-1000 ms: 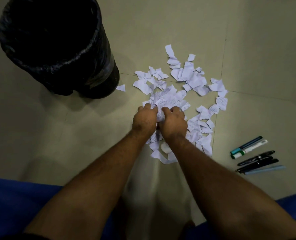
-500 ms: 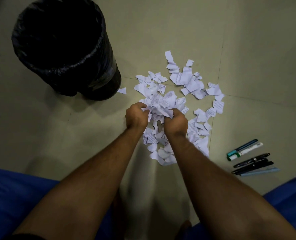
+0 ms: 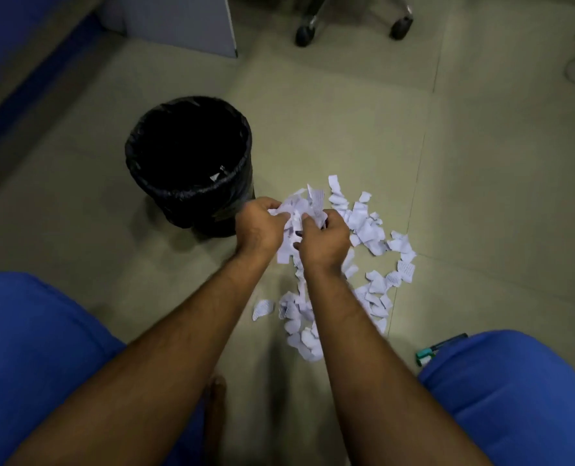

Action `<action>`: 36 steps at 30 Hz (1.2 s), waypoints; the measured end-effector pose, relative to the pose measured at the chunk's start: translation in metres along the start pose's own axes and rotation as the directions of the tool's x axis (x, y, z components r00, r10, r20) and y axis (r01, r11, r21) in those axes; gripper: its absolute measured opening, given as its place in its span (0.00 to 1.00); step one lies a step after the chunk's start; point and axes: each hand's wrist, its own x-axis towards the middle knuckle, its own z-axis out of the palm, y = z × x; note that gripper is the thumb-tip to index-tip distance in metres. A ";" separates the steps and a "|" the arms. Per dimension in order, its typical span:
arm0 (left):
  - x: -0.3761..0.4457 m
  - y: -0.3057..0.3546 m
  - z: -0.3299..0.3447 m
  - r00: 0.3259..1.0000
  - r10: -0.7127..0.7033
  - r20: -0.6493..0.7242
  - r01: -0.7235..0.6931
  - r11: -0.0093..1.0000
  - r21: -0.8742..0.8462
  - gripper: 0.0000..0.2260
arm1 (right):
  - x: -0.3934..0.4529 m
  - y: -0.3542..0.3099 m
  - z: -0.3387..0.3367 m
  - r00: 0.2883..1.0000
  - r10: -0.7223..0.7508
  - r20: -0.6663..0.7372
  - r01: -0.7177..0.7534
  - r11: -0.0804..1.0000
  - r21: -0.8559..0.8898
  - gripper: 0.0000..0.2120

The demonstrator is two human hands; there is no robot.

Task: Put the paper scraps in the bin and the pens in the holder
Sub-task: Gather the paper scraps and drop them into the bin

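From the head camera we look down on a tiled floor with both of our bare arms reaching forward. Our left hand and right hand are cupped close together, side by side, and between them they clasp a bunch of paper scraps lifted off the floor. The fingers of both hands curl around the bunch, and torn white edges stick up above the knuckles. The bunch sits just to the right of the bin, close to its rim and not over the opening.

The bin is round and lined with a black bag. It stands upright on the floor, ahead and to the left of the hands. A pale fleck shows low on the inner wall of the liner; we think it is a scrap, though the dark interior makes it hard to be sure.

More loose scraps lie scattered on the floor, spreading to the right of the hands and back toward us under the right forearm. A single piece lies apart on the left of that trail.

At the lower right, a marker with a green end peeks out beside our blue-clad knee, which hides the rest of it. The other knee fills the lower left. At the top edge we see the wheeled base of a chair and a grey panel.
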 end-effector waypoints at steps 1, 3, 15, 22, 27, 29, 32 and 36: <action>0.006 0.009 -0.012 1.000 0.000 -0.020 0.000 0.999 -0.039 0.07 | 0.001 -0.012 0.008 1.000 -0.023 0.011 0.023 0.999 0.026 0.04; 0.019 0.024 -0.038 0.998 -0.013 -0.062 0.005 0.992 -0.129 0.05 | -0.001 -0.043 0.026 0.996 -0.079 0.033 0.077 0.996 0.046 0.04; 0.126 0.034 -0.157 0.954 -0.117 -0.277 0.073 0.984 -0.163 0.07 | -0.007 -0.138 0.152 0.901 -0.182 0.393 0.240 0.966 -0.102 0.08; 0.134 0.013 -0.159 0.981 -0.083 -0.174 0.089 0.996 0.025 0.08 | -0.002 -0.135 0.170 0.880 -0.025 0.475 0.208 0.918 -0.337 0.24; 0.114 0.026 -0.142 0.992 -0.015 -0.123 -0.003 0.989 -0.146 0.07 | -0.002 -0.132 0.157 0.950 -0.105 0.293 0.164 0.969 -0.184 0.14; 0.104 0.037 -0.134 0.999 0.024 0.026 -0.015 0.950 -0.313 0.05 | 0.005 -0.131 0.145 0.974 -0.090 0.208 0.108 0.991 -0.077 0.08; 0.088 0.057 -0.115 0.979 0.104 0.173 -0.031 0.925 -0.378 0.05 | 0.018 -0.122 0.117 0.993 -0.073 0.094 0.071 0.997 0.028 0.03; 0.075 0.050 -0.056 0.946 0.129 0.296 -0.038 0.955 -0.296 0.06 | 0.036 -0.084 0.068 0.998 -0.044 -0.051 0.044 0.999 0.002 0.05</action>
